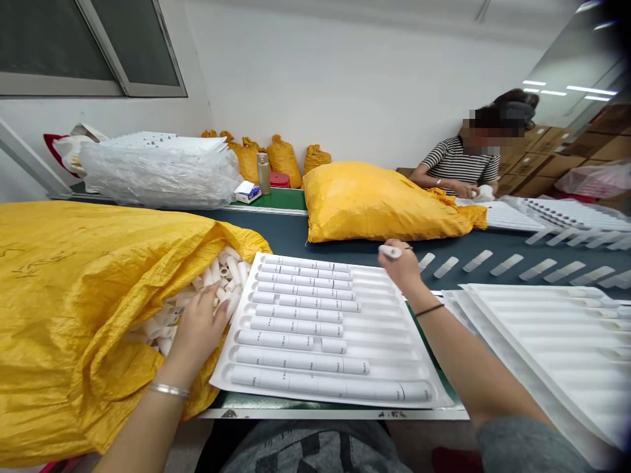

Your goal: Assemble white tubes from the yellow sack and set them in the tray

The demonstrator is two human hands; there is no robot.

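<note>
My right hand (404, 266) is raised over the far right corner of a white moulded tray, its fingers closed around a short white tube (390, 251). My left hand (200, 322) rests at the mouth of a big yellow woven sack (98, 263), fingers apart over loose white tubes (227, 269); its fingertips are partly lost among them. Between my hands lies the white tray (389, 341). Its grooves hold rows of white tubes (300, 358) with small dark print, mostly filling the left part, while the nearest row stretches almost the full width.
To the right are stacked white trays (542, 328). Frosted tubes (507, 265) lie spaced along the dark belt (286, 230). Beyond sits a tied yellow sack (374, 203). A co-worker (461, 161) handles something white at the far right. Plastic-wrapped trays (162, 171) and a bottle (263, 174) stand behind.
</note>
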